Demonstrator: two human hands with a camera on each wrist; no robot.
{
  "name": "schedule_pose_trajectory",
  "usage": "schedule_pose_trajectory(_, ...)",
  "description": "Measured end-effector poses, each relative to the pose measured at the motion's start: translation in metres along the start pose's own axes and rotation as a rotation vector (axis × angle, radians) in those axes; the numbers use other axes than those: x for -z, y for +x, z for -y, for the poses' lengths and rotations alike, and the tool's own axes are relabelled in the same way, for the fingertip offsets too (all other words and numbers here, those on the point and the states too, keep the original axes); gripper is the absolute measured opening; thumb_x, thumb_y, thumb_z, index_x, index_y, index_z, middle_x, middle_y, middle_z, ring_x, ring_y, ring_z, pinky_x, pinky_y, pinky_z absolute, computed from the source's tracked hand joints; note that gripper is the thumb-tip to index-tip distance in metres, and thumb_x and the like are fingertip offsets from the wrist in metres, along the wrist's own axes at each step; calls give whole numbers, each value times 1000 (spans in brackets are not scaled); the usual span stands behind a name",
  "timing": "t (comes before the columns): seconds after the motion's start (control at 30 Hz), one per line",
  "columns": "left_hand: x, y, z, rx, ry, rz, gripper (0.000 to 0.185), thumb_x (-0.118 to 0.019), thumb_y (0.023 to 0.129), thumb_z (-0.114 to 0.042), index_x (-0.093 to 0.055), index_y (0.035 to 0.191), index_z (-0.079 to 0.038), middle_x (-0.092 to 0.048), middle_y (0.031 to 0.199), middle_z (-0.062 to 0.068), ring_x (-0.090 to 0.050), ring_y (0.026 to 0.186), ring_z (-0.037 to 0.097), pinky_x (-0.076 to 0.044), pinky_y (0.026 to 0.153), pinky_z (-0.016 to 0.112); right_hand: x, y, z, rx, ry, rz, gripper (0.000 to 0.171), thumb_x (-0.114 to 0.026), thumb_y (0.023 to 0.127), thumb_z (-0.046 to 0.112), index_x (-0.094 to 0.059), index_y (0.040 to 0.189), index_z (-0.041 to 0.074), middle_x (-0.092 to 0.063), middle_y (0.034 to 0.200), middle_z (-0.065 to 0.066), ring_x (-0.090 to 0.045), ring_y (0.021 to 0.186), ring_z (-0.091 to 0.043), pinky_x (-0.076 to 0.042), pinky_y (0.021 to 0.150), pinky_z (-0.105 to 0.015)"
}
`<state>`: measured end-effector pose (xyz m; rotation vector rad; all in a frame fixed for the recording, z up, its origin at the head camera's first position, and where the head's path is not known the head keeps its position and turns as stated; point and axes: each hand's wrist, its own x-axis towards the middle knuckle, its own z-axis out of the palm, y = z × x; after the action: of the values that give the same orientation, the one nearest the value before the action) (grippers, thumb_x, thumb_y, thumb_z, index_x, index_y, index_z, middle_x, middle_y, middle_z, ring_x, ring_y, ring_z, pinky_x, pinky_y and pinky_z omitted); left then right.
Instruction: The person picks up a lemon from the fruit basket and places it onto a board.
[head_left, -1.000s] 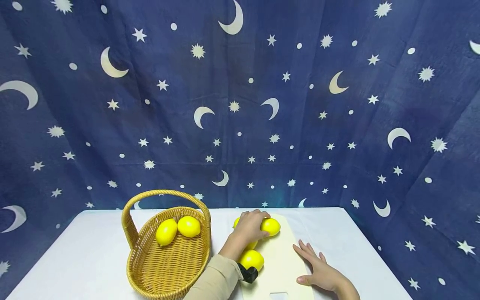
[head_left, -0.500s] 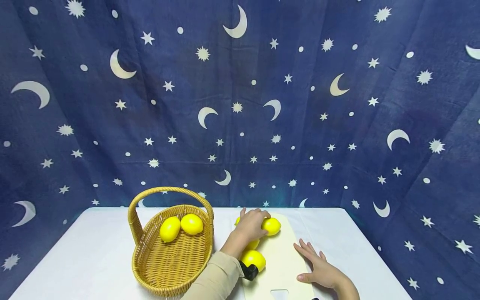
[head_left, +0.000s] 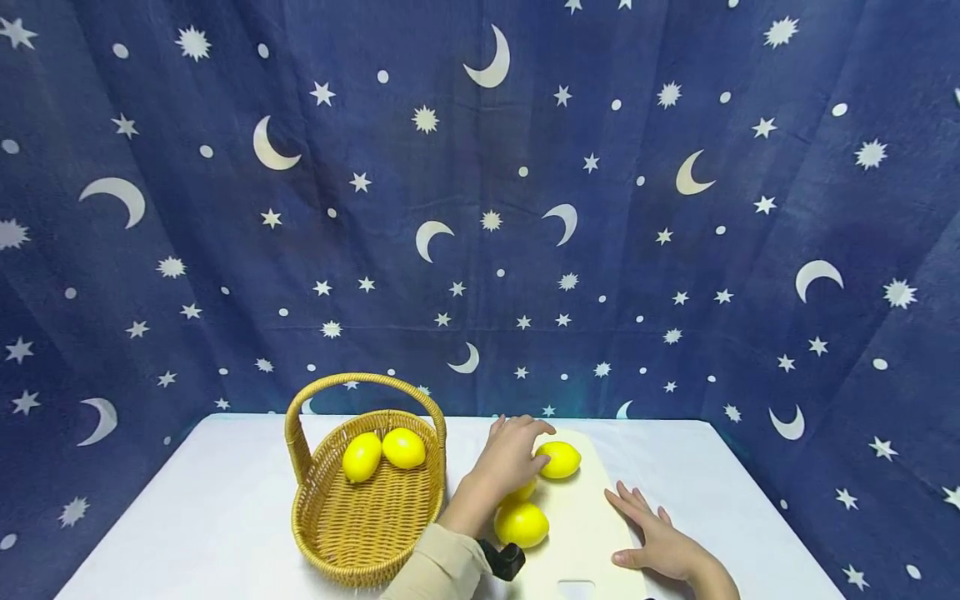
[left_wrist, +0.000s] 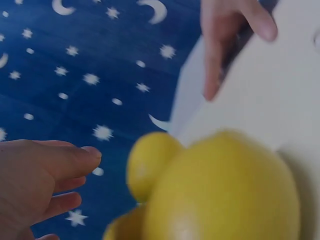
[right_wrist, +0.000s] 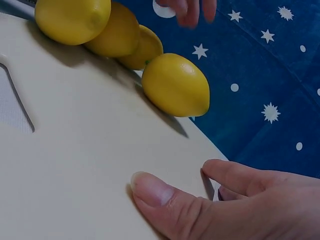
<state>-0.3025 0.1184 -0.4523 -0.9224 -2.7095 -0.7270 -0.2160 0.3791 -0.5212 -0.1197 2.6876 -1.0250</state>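
My left hand (head_left: 512, 457) hovers over the far end of a cream cutting board (head_left: 573, 533), its fingers loosely bent and nothing in them. In the left wrist view its thumb and fingers stand apart from the yellow lemons. Several lemons lie in a row along the board's left side. The farthest lemon (right_wrist: 176, 85) is just by this hand in the head view, and the nearest lemon (head_left: 522, 524) lies by the wrist. The hand hides part of the row. At the board's right edge rests my right hand (head_left: 660, 542), fingers spread, thumb on top of the board.
Left of the board stands a brown wicker basket (head_left: 367, 542) with a tall arched handle. Two lemons (head_left: 382, 452) lie at its far end. A white cloth (head_left: 202, 517) covers the table, and a blue curtain (head_left: 480, 250) with moons and stars hangs behind.
My left hand has lifted slightly away from the farthest lemon, its fingers loosening. The right hand keeps its place on the board's edge. The head view has turned a little left.
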Motion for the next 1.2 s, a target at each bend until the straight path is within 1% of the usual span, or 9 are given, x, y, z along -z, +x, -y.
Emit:
schedule_pose_trajectory(0.2,27,-36,-10,-44,-61,-64,34,-70,85,-26,-63,119,-24,-64,117,-7,-56,115,15,-42,103,41,0,-2,-5,-9,14,13,98,-79,67,36,-32,146,2,-8,154,-29,7,139,-53,16,102,-72)
schedule_pose_trajectory(0.33,49,-63,-9,-50,-127,-99,31,-69,86,-24,-64,117,-24,-63,115,-10,-56,111,10,-47,98,33,-1,-4,-6,10,20,25,96,-79,69,35,-31,146,0,-7,153,-30,8,138,-54,16,100,-73)
schedule_pose_trajectory(0.43,68,-81,-2,-48,-157,-175,29,-69,86,-22,-64,114,-23,-62,115,-10,-56,110,9,-48,97,31,0,-3,-4,43,20,17,95,-78,70,34,-32,145,0,-7,153,-31,8,138,-55,16,99,-74)
schedule_pose_trajectory(0.5,81,-92,4,-24,-171,-230,29,-70,86,-22,-65,114,-23,-62,114,-12,-57,109,8,-49,96,31,3,-3,-2,58,18,10,95,-79,70,33,-32,145,-1,-7,153,-32,8,137,-56,16,99,-74)
schedule_pose_trajectory(0.63,99,-102,25,12,-235,-348,20,-68,87,-18,-66,106,-23,-63,103,-13,-60,99,8,-51,88,28,9,-2,-1,43,-2,-5,95,-79,70,34,-32,145,-2,-7,152,-33,6,137,-57,15,99,-75)
schedule_pose_trajectory(0.77,104,-108,55,-19,-299,-518,14,-67,84,-8,-66,91,-20,-65,88,-9,-61,84,9,-53,76,26,9,0,-1,37,-14,-5,95,-78,71,35,-32,145,-3,-7,151,-34,6,136,-57,15,99,-75)
schedule_pose_trajectory(0.83,105,-112,68,-14,-309,-572,14,-68,83,-6,-66,89,-19,-67,87,-5,-61,84,8,-54,74,26,8,1,-2,45,-10,-1,94,-78,71,34,-31,145,-3,-7,151,-34,6,136,-58,15,98,-75)
schedule_pose_trajectory(1.03,103,-123,101,130,-297,-562,23,-71,81,-7,-66,102,-16,-66,100,-3,-61,94,14,-55,79,34,5,2,-6,57,23,24,93,-77,73,32,-30,145,-4,-4,151,-35,10,135,-58,20,97,-74)
schedule_pose_trajectory(1.2,96,-132,120,233,-282,-596,26,-71,82,-9,-66,106,-15,-64,107,-1,-60,104,17,-52,88,41,3,3,-10,49,37,38,93,-77,74,32,-29,145,-3,-3,151,-34,11,135,-58,22,96,-73)
